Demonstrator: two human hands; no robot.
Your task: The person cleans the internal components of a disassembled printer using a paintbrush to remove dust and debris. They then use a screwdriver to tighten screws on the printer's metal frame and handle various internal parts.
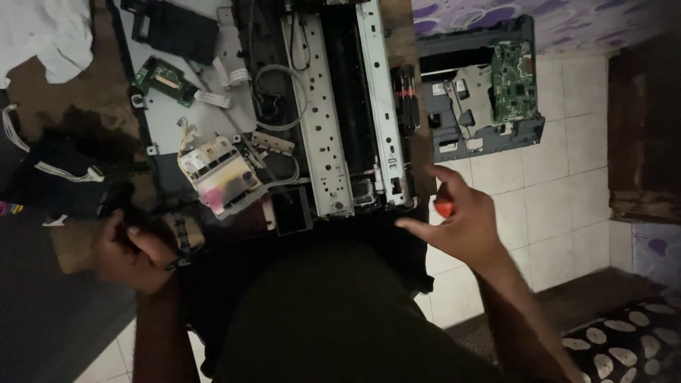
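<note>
A dismantled printer frame (333,106) with metal rails lies on a dark wooden table in front of me. My right hand (461,223) hovers at the table's right edge, curled around a small tool with a red-orange handle (443,208), index finger pointing left toward the frame's near corner. At the lower left, my left hand (128,252) grips a dark cable or strap (177,237); what it connects to is hard to tell. An ink cartridge carriage (220,177), white with pink and yellow stains, sits between the two hands.
A green circuit board (164,79) and ribbon cables lie at the upper left. A grey printer housing part with another green board (489,92) rests on the tiled floor at right. White cloth (42,35) is at top left. Black cloth hangs in my lap.
</note>
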